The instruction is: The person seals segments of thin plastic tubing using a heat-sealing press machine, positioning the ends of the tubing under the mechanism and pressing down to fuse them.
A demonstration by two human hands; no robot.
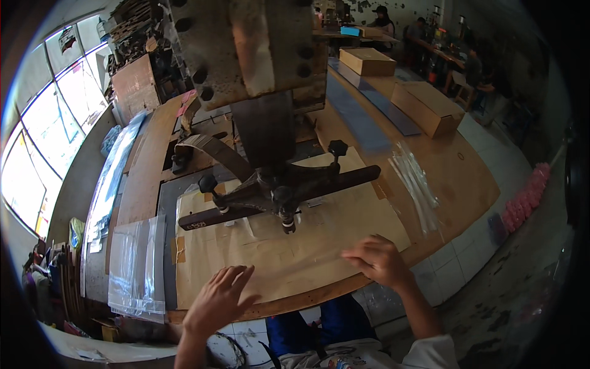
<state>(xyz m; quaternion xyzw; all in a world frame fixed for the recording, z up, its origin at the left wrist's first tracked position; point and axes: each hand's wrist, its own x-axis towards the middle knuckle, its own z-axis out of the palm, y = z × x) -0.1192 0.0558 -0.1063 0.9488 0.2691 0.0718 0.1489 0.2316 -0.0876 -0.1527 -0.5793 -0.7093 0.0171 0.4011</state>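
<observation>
My right hand (376, 262) is closed in a pinch above the near right of the tan paper-covered board (295, 270). From its fingertips a thin clear plastic strip (307, 263), smeared by motion, runs toward my left hand. My left hand (220, 298) hovers over the board's near left edge with fingers stretched and thumb apart; I see nothing gripped in it. Just beyond both hands stands a press with a long dark crossbar (341, 186) and black knobs (337, 147). Its lower tip hangs over the board.
Clear plastic sheets (136, 267) lie at the left, and a bunch of clear strips (418, 187) at the right. Two cardboard boxes (424, 107) and long bluish sheets (356, 117) sit on the far right of the table. People work in the background. Pink bundles (525, 197) stand on the floor.
</observation>
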